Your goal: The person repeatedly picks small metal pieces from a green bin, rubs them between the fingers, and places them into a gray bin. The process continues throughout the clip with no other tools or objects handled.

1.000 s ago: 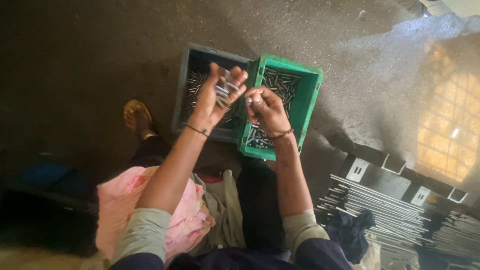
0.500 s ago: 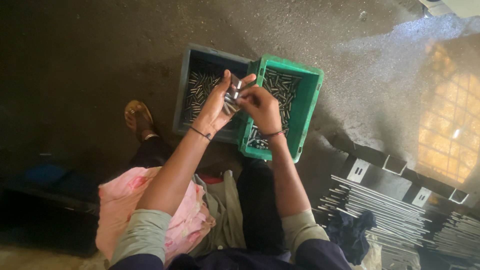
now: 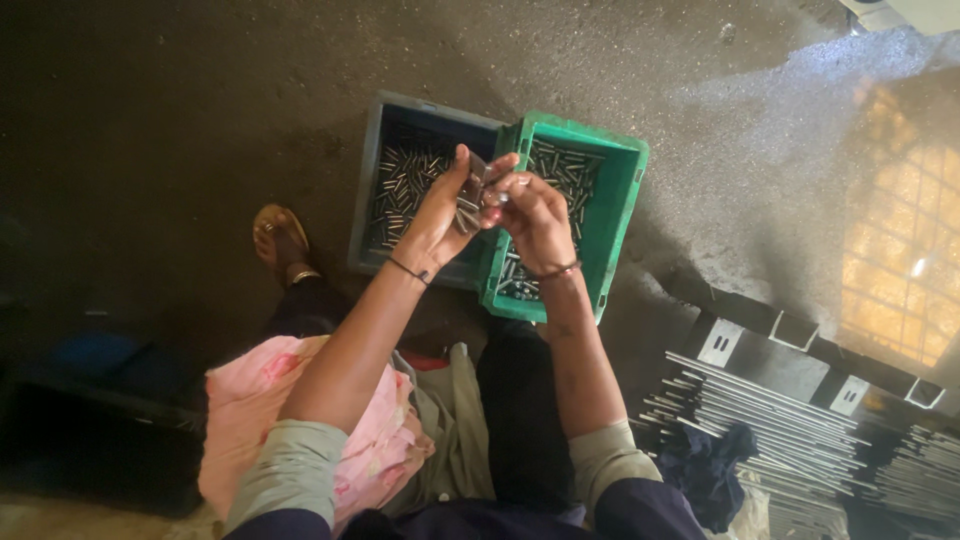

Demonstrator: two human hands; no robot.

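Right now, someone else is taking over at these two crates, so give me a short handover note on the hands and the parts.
Left hand: raised over the crates, fingers closed on a small bundle of metal pieces.
Right hand: meets the left at the bundle, fingertips pinching something small and shiny; what it is cannot be told.
Grey crate: on the floor, holds many small metal pins.
Green crate: beside the grey one and touching it, also holds pins.
Done: both crates already carry pins; how many are sorted cannot be told.
Left: the bundle in hand is not yet set down in either crate.
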